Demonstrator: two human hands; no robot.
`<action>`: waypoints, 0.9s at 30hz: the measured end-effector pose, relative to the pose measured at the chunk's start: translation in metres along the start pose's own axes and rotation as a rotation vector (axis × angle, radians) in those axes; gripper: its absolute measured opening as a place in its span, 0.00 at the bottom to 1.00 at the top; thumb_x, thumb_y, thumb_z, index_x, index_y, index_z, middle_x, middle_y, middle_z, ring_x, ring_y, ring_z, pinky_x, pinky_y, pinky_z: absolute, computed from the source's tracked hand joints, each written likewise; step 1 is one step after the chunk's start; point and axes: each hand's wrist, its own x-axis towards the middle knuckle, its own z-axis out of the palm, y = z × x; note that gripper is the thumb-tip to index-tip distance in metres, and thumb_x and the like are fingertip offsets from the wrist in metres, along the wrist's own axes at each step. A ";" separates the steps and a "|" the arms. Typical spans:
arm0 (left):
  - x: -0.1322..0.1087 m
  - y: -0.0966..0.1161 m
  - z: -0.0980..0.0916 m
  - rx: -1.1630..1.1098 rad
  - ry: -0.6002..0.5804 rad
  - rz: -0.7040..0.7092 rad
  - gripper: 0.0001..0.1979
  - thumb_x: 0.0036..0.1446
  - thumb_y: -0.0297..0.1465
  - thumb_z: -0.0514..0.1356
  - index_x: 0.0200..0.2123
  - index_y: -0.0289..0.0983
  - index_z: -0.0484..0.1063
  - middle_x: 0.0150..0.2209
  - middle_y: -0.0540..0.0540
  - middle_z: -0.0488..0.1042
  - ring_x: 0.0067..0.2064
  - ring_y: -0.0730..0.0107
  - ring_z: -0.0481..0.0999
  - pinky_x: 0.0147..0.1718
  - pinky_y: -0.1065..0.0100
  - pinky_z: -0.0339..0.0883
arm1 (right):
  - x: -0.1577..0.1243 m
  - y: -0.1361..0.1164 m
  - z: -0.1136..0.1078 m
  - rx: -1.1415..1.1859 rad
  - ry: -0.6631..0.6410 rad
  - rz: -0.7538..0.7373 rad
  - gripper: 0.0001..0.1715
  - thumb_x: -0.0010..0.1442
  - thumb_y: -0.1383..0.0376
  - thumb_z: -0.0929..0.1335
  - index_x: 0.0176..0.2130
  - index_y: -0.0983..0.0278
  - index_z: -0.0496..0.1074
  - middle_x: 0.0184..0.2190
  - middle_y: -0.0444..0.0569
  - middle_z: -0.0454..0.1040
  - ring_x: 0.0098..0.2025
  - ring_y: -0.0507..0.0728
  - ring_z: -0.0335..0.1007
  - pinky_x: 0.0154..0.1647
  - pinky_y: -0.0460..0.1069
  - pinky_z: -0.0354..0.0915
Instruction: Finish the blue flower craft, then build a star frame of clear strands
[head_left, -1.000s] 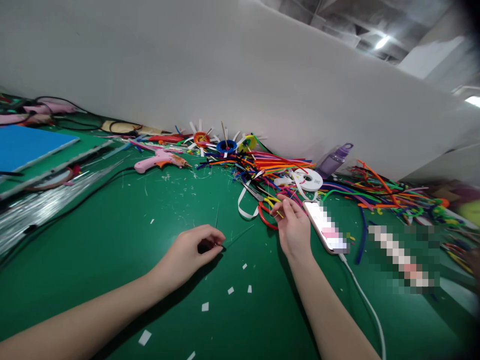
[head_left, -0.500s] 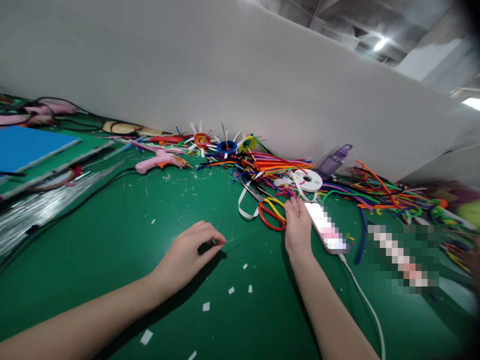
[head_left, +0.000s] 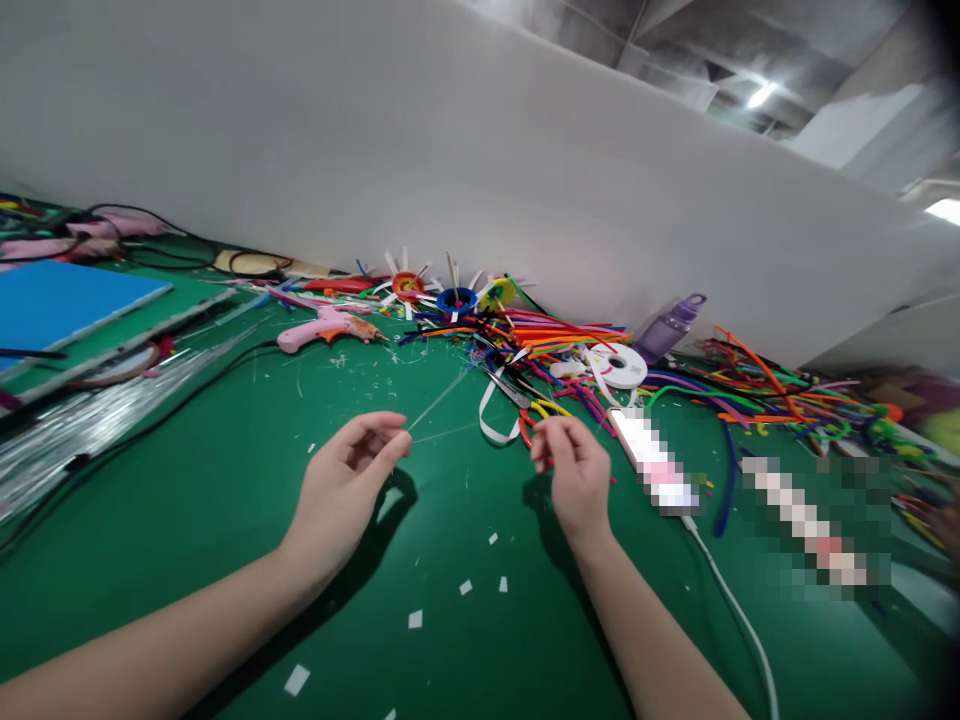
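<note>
Thread (head_left: 439, 400) runs toward 1 o'clock from the left hand (head_left: 341, 490), whose pinching fingertips have risen, apparently lifting it for handling. The right hand (head_left: 581, 475) has swung toward 8 o'clock, near the scissors (head_left: 538, 408), fingers curled; whether gripping, I cannot tell.

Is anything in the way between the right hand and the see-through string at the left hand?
Nothing visible stands between the right hand and the thin clear strand at the left hand. The scissors and white ribbon loop lie farther back on the green table.
</note>
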 end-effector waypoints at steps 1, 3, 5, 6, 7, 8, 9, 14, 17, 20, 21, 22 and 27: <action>0.001 0.000 0.001 -0.089 0.002 -0.079 0.14 0.51 0.35 0.64 0.41 0.38 0.72 0.31 0.51 0.72 0.34 0.74 0.72 0.33 0.73 0.66 | -0.005 0.000 0.005 -0.024 -0.121 0.039 0.15 0.62 0.57 0.63 0.31 0.63 0.70 0.19 0.41 0.67 0.19 0.48 0.59 0.20 0.44 0.57; 0.002 0.000 0.003 -0.245 -0.015 -0.210 0.17 0.49 0.35 0.66 0.43 0.37 0.72 0.32 0.50 0.73 0.35 0.75 0.73 0.36 0.74 0.66 | -0.015 0.001 0.016 -0.041 -0.329 0.126 0.16 0.62 0.56 0.62 0.35 0.64 0.73 0.20 0.43 0.69 0.20 0.48 0.61 0.22 0.44 0.58; 0.002 0.000 0.006 -0.344 -0.039 -0.297 0.17 0.46 0.33 0.68 0.41 0.35 0.73 0.32 0.50 0.74 0.35 0.76 0.73 0.37 0.74 0.67 | -0.024 0.004 0.026 0.002 -0.459 0.196 0.17 0.62 0.56 0.63 0.45 0.63 0.72 0.26 0.44 0.72 0.22 0.48 0.63 0.25 0.45 0.61; 0.001 0.000 0.007 -0.378 -0.055 -0.320 0.16 0.46 0.33 0.68 0.39 0.35 0.73 0.32 0.50 0.74 0.35 0.76 0.74 0.38 0.74 0.68 | -0.027 0.006 0.030 0.041 -0.501 0.230 0.20 0.61 0.56 0.64 0.49 0.62 0.69 0.29 0.45 0.73 0.23 0.48 0.64 0.26 0.45 0.62; 0.001 -0.001 0.008 -0.407 -0.082 -0.339 0.15 0.45 0.32 0.69 0.38 0.35 0.73 0.31 0.50 0.74 0.35 0.76 0.74 0.38 0.74 0.68 | -0.030 0.007 0.034 0.087 -0.524 0.259 0.23 0.61 0.55 0.64 0.53 0.62 0.66 0.31 0.46 0.73 0.24 0.48 0.65 0.27 0.45 0.63; 0.000 -0.002 0.008 -0.431 -0.123 -0.358 0.14 0.46 0.31 0.69 0.37 0.35 0.73 0.31 0.51 0.74 0.34 0.77 0.74 0.39 0.74 0.68 | -0.032 0.008 0.036 0.136 -0.534 0.280 0.26 0.60 0.55 0.65 0.55 0.62 0.64 0.33 0.46 0.73 0.24 0.48 0.65 0.27 0.45 0.63; -0.001 -0.003 0.009 -0.448 -0.174 -0.379 0.13 0.47 0.31 0.68 0.37 0.35 0.73 0.31 0.51 0.75 0.34 0.77 0.74 0.39 0.74 0.68 | -0.033 0.008 0.038 0.180 -0.529 0.292 0.27 0.60 0.55 0.65 0.56 0.61 0.63 0.33 0.46 0.73 0.24 0.48 0.65 0.26 0.45 0.63; -0.004 -0.011 0.011 -0.391 -0.437 -0.450 0.09 0.53 0.32 0.64 0.37 0.35 0.70 0.30 0.49 0.75 0.35 0.74 0.75 0.41 0.71 0.68 | -0.034 0.002 0.036 0.226 -0.415 0.253 0.15 0.60 0.56 0.65 0.44 0.62 0.69 0.27 0.43 0.72 0.22 0.47 0.63 0.25 0.44 0.61; -0.004 -0.010 0.012 -0.287 -0.513 -0.420 0.08 0.54 0.33 0.63 0.35 0.36 0.69 0.32 0.49 0.75 0.36 0.74 0.75 0.41 0.70 0.68 | -0.033 -0.002 0.033 0.172 -0.356 0.239 0.14 0.62 0.56 0.63 0.34 0.63 0.69 0.24 0.42 0.71 0.20 0.47 0.61 0.23 0.44 0.59; -0.003 -0.006 0.011 -0.174 -0.607 -0.352 0.07 0.56 0.34 0.61 0.33 0.35 0.70 0.33 0.48 0.75 0.37 0.73 0.74 0.40 0.70 0.67 | -0.032 -0.003 0.032 0.143 -0.357 0.249 0.16 0.64 0.55 0.61 0.31 0.63 0.68 0.22 0.42 0.69 0.20 0.47 0.61 0.23 0.44 0.59; -0.003 -0.005 0.011 -0.149 -0.640 -0.331 0.07 0.56 0.34 0.61 0.32 0.35 0.70 0.33 0.48 0.74 0.36 0.73 0.73 0.39 0.70 0.67 | -0.031 -0.003 0.031 0.136 -0.365 0.256 0.17 0.64 0.55 0.61 0.31 0.63 0.68 0.21 0.41 0.69 0.20 0.47 0.61 0.23 0.44 0.59; -0.002 -0.003 0.011 -0.134 -0.665 -0.314 0.08 0.56 0.34 0.61 0.32 0.35 0.70 0.33 0.47 0.74 0.36 0.72 0.73 0.38 0.70 0.67 | -0.031 -0.004 0.031 0.131 -0.374 0.264 0.17 0.63 0.55 0.61 0.30 0.63 0.68 0.20 0.41 0.68 0.20 0.47 0.61 0.23 0.44 0.58; -0.002 -0.001 0.010 -0.154 -0.680 -0.319 0.07 0.55 0.35 0.61 0.33 0.36 0.70 0.33 0.47 0.75 0.36 0.71 0.74 0.36 0.69 0.68 | -0.030 -0.006 0.031 0.139 -0.378 0.291 0.19 0.62 0.54 0.62 0.27 0.63 0.67 0.19 0.41 0.67 0.20 0.48 0.62 0.23 0.44 0.59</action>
